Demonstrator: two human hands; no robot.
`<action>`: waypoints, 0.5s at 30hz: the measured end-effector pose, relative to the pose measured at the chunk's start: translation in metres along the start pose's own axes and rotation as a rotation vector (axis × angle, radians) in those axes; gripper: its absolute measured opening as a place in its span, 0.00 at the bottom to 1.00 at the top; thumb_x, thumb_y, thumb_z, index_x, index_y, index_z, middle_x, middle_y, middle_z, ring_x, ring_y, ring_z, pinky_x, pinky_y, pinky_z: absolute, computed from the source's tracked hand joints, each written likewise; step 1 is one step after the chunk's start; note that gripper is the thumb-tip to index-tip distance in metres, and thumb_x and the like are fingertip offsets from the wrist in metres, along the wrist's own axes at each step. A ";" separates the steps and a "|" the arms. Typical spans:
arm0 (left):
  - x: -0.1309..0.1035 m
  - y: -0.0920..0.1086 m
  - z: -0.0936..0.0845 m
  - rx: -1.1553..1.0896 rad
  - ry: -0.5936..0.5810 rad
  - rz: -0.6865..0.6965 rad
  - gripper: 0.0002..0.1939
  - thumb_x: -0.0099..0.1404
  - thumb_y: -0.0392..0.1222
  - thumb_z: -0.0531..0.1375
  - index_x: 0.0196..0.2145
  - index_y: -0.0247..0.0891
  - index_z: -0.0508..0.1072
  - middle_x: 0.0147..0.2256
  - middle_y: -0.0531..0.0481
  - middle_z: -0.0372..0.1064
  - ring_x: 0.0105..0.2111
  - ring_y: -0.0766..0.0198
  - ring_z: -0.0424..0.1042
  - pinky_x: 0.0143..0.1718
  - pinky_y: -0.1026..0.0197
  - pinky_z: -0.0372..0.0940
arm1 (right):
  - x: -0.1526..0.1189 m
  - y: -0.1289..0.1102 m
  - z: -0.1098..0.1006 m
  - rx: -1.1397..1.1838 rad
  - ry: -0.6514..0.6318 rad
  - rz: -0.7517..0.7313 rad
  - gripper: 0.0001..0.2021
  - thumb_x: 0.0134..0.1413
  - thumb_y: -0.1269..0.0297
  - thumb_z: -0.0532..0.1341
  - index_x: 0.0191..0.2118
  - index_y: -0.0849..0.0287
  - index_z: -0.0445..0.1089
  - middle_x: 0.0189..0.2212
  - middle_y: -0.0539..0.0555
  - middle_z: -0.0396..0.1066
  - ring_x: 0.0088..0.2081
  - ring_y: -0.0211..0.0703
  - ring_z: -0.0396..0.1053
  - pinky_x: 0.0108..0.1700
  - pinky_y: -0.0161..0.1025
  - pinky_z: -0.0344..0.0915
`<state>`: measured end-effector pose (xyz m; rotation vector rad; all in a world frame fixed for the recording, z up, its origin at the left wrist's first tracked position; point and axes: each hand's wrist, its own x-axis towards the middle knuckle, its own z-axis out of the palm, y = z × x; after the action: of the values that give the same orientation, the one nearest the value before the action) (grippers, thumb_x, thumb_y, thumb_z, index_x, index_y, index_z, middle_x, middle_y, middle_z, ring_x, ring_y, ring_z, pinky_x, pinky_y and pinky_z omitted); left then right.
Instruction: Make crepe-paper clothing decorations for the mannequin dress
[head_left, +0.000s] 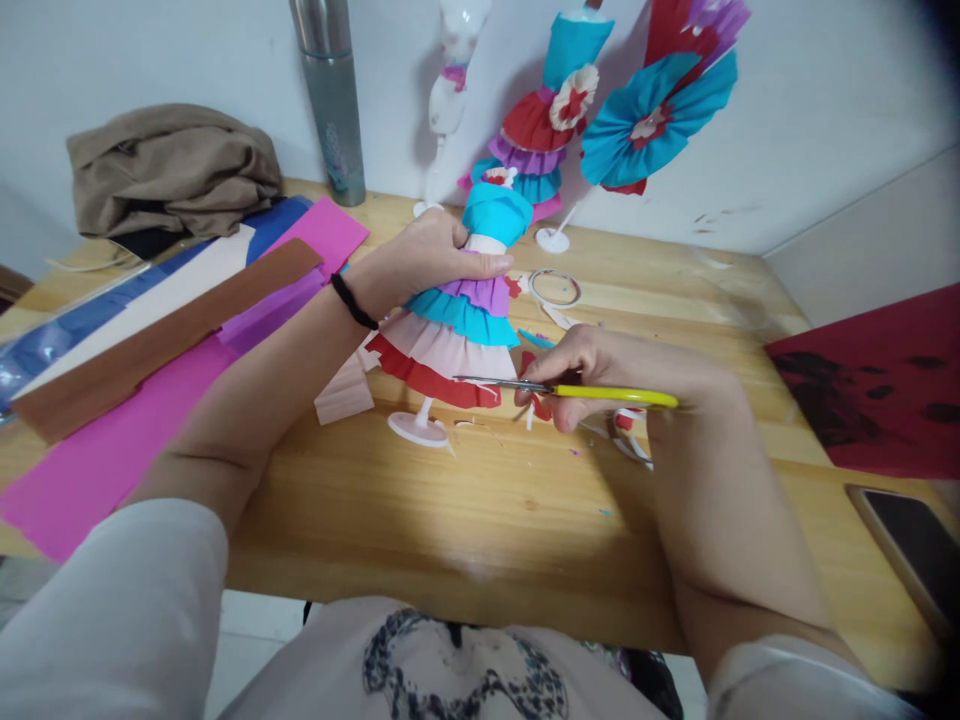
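My left hand [442,250] is closed around the waist of a small mannequin in a tiered crepe paper dress [457,335]. The dress has a blue top and ruffles in purple, blue, pale pink and red. The mannequin tilts on its white round base [418,428], at the table. In my right hand [570,375] are yellow-handled scissors [611,394], their blades lying along the red bottom ruffle. Whether the blades are apart is hard to tell. Paper scraps and a roll of tape [555,288] lie just beyond the right hand.
Crepe paper strips [172,340] and a brown cloth [172,170] are at left. A grey bottle [334,120], a bare white mannequin [450,90] and two dressed ones, blue-topped [574,50] and blue-fanned [660,120], stand along the wall. A phone [911,550] lies at right.
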<state>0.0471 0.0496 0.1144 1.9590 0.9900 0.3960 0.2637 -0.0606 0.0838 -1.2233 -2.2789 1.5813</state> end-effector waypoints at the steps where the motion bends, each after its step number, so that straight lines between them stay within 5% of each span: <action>1: 0.000 0.000 0.000 -0.001 0.001 0.003 0.18 0.63 0.44 0.64 0.21 0.32 0.67 0.23 0.54 0.59 0.28 0.70 0.60 0.31 0.62 0.45 | 0.000 0.000 0.000 -0.010 -0.005 0.000 0.28 0.47 0.44 0.70 0.40 0.68 0.77 0.24 0.49 0.66 0.25 0.34 0.57 0.26 0.33 0.54; 7: -0.004 0.001 -0.003 -0.022 -0.003 0.057 0.21 0.62 0.48 0.64 0.19 0.37 0.62 0.21 0.55 0.53 0.27 0.70 0.54 0.29 0.61 0.46 | 0.001 -0.010 0.002 0.006 -0.018 -0.027 0.29 0.49 0.40 0.68 0.38 0.67 0.76 0.23 0.48 0.64 0.24 0.33 0.54 0.25 0.33 0.52; 15: -0.003 0.001 -0.011 -0.024 0.144 0.047 0.20 0.58 0.51 0.66 0.20 0.36 0.63 0.23 0.54 0.55 0.29 0.67 0.58 0.32 0.60 0.49 | -0.003 -0.017 0.006 -0.039 -0.085 -0.036 0.27 0.47 0.40 0.68 0.38 0.62 0.74 0.24 0.46 0.63 0.25 0.33 0.56 0.26 0.31 0.55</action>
<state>0.0391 0.0530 0.1222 1.9560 1.0261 0.5804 0.2539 -0.0693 0.0961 -1.1374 -2.3797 1.6137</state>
